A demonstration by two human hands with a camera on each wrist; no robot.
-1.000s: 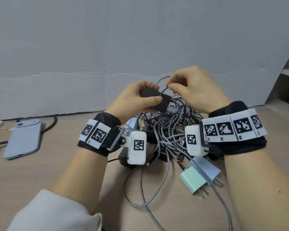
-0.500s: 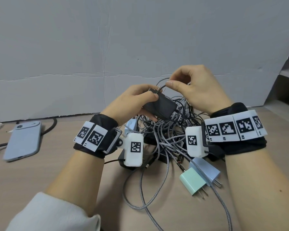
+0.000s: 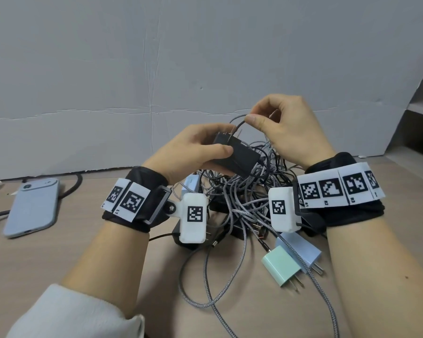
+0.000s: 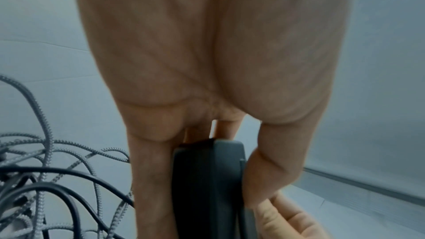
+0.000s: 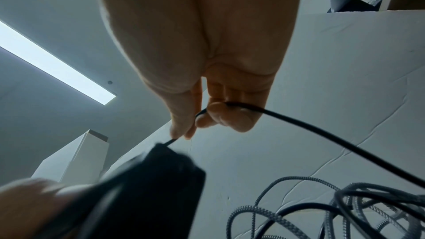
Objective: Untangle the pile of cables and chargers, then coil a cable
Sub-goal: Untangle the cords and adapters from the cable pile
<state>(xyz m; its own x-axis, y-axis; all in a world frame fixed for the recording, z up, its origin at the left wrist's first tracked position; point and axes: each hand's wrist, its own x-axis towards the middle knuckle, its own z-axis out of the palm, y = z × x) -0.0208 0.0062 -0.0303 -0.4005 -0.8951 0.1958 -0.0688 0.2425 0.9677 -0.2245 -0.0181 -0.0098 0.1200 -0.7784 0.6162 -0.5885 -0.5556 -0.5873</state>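
My left hand (image 3: 198,152) grips a black charger block (image 3: 239,156) (image 4: 207,184) (image 5: 149,184) above a tangled pile of grey braided and black cables (image 3: 244,201). My right hand (image 3: 274,125) pinches a thin black cable (image 3: 237,121) (image 5: 310,128) between thumb and forefinger, right where it leaves the block's top end. That cable arcs back down into the pile. A mint green plug charger (image 3: 280,265) and a pale blue one (image 3: 300,251) lie at the pile's near right. Another pale charger (image 3: 191,185) sits behind my left wrist.
A blue phone (image 3: 33,207) lies face down at the left of the wooden table (image 3: 47,259), with a black cord (image 3: 71,186) behind it. A white board wall (image 3: 156,69) stands close behind the pile. Shelves (image 3: 420,118) are at the far right.
My left hand has turned the black block so its long side faces me and tilts down right. My right hand has lifted slightly, drawing the thin black cable up from the block.
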